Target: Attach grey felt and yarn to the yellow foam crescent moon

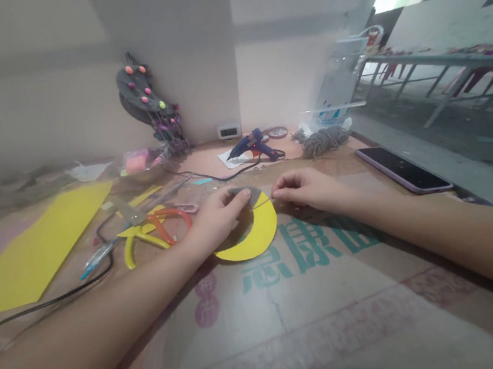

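Observation:
A yellow paper crescent [261, 230] is held just above the table in front of me. Its upper end is covered with grey yarn [254, 196] laid in close turns. My left hand [227, 210] pinches this wrapped end, thumb on top. To its right, my right hand [297, 190] has thumb and fingertips pressed together on a thin strand of the same yarn, which runs taut across the crescent. The fingers of my left hand behind the paper are hidden.
Left lie scissors [172, 222], yellow-handled pliers [143, 243], a pen [97, 260] and a yellow sheet [44, 250]. Behind are a blue glue gun [252, 144], a grey yarn bundle [325, 141] and a decorated grey crescent [134, 96] against the wall. A phone [402, 168] lies right.

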`<action>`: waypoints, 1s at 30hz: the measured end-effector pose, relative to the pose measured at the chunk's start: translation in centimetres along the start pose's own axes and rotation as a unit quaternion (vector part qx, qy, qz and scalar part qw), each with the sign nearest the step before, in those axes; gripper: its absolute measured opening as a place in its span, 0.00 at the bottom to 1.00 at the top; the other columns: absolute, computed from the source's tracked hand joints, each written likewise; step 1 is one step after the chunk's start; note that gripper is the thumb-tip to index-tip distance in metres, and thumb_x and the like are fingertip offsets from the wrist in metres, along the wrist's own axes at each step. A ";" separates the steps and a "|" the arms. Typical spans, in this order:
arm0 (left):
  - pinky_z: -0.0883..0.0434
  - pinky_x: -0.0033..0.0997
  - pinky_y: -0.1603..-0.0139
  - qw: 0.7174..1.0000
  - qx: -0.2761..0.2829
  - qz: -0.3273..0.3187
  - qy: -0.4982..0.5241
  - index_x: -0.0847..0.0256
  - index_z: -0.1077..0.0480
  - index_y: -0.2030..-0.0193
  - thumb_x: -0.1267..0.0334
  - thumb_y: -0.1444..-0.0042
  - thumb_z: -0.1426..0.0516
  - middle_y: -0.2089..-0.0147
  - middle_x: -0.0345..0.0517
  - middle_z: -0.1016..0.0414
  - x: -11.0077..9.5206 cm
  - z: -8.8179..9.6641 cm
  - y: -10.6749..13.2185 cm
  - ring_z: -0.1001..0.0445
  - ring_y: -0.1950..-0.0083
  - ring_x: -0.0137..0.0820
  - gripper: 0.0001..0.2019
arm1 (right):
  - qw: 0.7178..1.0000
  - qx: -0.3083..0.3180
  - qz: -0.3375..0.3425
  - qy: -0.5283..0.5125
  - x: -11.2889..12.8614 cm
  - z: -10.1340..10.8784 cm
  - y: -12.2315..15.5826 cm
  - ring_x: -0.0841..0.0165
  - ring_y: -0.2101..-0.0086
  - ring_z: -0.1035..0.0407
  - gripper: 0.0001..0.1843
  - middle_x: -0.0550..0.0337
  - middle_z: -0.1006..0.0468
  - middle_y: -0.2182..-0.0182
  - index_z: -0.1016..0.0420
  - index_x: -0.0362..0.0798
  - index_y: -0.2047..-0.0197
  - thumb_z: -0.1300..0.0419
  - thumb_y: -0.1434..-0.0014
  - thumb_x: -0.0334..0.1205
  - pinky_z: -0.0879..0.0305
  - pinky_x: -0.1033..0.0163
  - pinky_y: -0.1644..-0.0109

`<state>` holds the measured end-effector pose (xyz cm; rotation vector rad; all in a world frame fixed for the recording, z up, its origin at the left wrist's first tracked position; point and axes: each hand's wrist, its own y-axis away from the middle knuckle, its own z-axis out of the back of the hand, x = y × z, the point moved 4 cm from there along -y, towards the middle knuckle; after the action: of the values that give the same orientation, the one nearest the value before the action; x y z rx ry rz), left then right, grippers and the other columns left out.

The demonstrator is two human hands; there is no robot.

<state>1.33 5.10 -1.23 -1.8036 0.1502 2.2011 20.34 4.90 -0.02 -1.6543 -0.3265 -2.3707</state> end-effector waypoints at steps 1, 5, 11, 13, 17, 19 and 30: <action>0.41 0.23 0.78 1.000 0.001 -0.001 -0.003 0.61 0.33 0.68 0.50 0.44 0.44 0.74 0.36 0.34 0.0 0.0 0.0 0.36 0.76 0.24 0.15 | 1.000 -0.009 0.003 -0.001 0.0 -0.1 0.1 0.78 0.86 0.43 0.13 0.69 0.34 0.85 0.29 0.46 0.67 0.37 0.46 0.47 0.50 0.72 0.84; 0.40 0.24 0.75 0.999 0.004 -0.015 -0.047 0.61 0.33 0.70 0.49 0.44 0.44 0.75 0.36 0.32 -0.4 0.0 0.2 0.35 0.75 0.25 0.16 | 0.999 -0.038 0.012 -0.002 0.0 -0.5 0.2 0.77 0.85 0.44 0.12 0.70 0.36 0.85 0.29 0.46 0.67 0.38 0.46 0.47 0.51 0.71 0.84; 0.39 0.26 0.73 0.995 0.030 -0.021 -0.089 0.62 0.31 0.69 0.51 0.42 0.46 0.76 0.36 0.32 -1.1 -0.2 0.4 0.36 0.75 0.26 0.15 | 0.993 -0.085 0.041 0.072 0.5 -0.1 0.4 0.76 0.84 0.42 0.12 0.69 0.35 0.85 0.27 0.47 0.65 0.40 0.43 0.47 0.48 0.69 0.81; 0.39 0.26 0.71 0.995 0.043 -0.026 -0.091 0.62 0.32 0.70 0.52 0.42 0.46 0.76 0.37 0.32 -1.3 -0.3 0.4 0.36 0.74 0.26 0.15 | 0.989 -0.096 0.053 0.099 0.8 0.0 0.5 0.75 0.83 0.41 0.12 0.68 0.35 0.84 0.26 0.46 0.65 0.40 0.43 0.47 0.47 0.69 0.79; 0.39 0.26 0.72 0.993 0.060 -0.034 -0.101 0.62 0.32 0.70 0.53 0.41 0.46 0.76 0.37 0.32 -1.4 -0.4 0.4 0.36 0.75 0.26 0.14 | 0.983 -0.105 0.077 0.130 1.2 0.0 0.7 0.74 0.81 0.40 0.12 0.67 0.33 0.83 0.25 0.46 0.65 0.40 0.43 0.46 0.45 0.68 0.77; 0.39 0.26 0.72 0.991 0.067 -0.043 -0.107 0.62 0.31 0.69 0.52 0.41 0.46 0.75 0.37 0.31 -1.3 -0.4 0.4 0.36 0.74 0.26 0.14 | 0.982 -0.107 0.086 0.131 1.2 0.0 0.7 0.74 0.81 0.40 0.12 0.67 0.33 0.83 0.25 0.45 0.65 0.40 0.43 0.46 0.45 0.68 0.77; 0.40 0.25 0.74 0.987 0.115 -0.054 -0.099 0.61 0.33 0.69 0.52 0.38 0.48 0.75 0.37 0.33 -0.9 -0.6 0.6 0.37 0.75 0.25 0.15 | 0.979 -0.113 0.093 0.139 1.6 0.0 1.0 0.74 0.80 0.40 0.11 0.65 0.32 0.81 0.25 0.45 0.67 0.40 0.44 0.45 0.45 0.67 0.77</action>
<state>1.91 4.23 -0.51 -1.4290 0.2474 2.1715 20.13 3.88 1.57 -1.3396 0.1487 -2.5218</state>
